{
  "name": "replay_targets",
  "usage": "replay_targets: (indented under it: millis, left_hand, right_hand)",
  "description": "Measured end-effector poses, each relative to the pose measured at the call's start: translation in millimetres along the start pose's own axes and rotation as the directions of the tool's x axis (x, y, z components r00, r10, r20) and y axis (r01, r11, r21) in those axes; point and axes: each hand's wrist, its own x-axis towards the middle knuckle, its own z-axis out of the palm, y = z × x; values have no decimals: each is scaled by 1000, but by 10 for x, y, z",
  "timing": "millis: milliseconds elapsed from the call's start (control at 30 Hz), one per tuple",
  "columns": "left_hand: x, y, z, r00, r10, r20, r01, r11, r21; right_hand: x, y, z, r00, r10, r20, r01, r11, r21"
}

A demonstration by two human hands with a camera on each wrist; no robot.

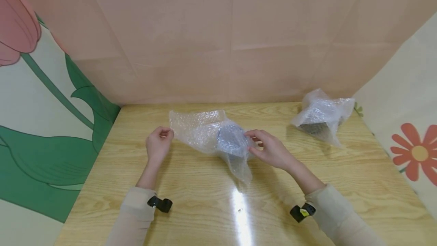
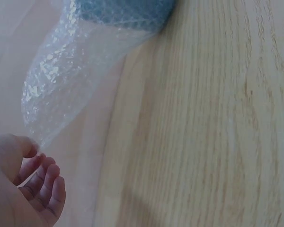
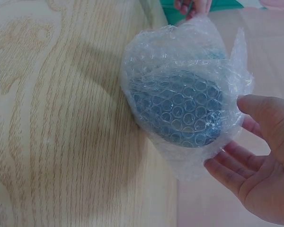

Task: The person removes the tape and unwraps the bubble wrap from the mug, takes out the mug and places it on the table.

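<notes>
A rounded bluish object (image 3: 180,109) lies inside clear bubble wrap (image 1: 203,134) near the middle of the table; its kind is hidden by the wrap. My left hand (image 1: 159,143) pinches a corner of the bubble wrap between thumb and fingertips, and the sheet stretches from there to the object. On the other side my right hand (image 1: 269,149) holds the wrapped object by its edge, with the thumb (image 3: 260,106) on the near face and some fingers passing behind the wrap. A loose flap of wrap hangs toward me.
A second bubble-wrapped bundle (image 1: 319,117), with something dark inside, sits at the table's back right. The wooden table (image 1: 191,208) meets a pink cloth backdrop (image 1: 211,48) behind and flower-printed panels (image 1: 418,151) at the sides.
</notes>
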Motion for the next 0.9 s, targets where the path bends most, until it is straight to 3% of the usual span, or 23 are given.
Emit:
replay_targets:
  millis: [533, 733, 900]
  left_hand:
    - [-5, 158, -167, 998, 41, -40, -42, 999, -17]
    - [-28, 256, -206, 991, 125, -40, -127, 990, -52]
    - [-67, 387, -240, 968, 250, 10, -249, 967, -58]
  right_hand:
    - [3, -21, -8, 1000, 16, 7, -17, 1000, 4]
    - [1, -21, -6, 1000, 16, 4, -16, 1000, 6]
    - [3, -29, -9, 1000, 28, 13, -28, 1000, 8]
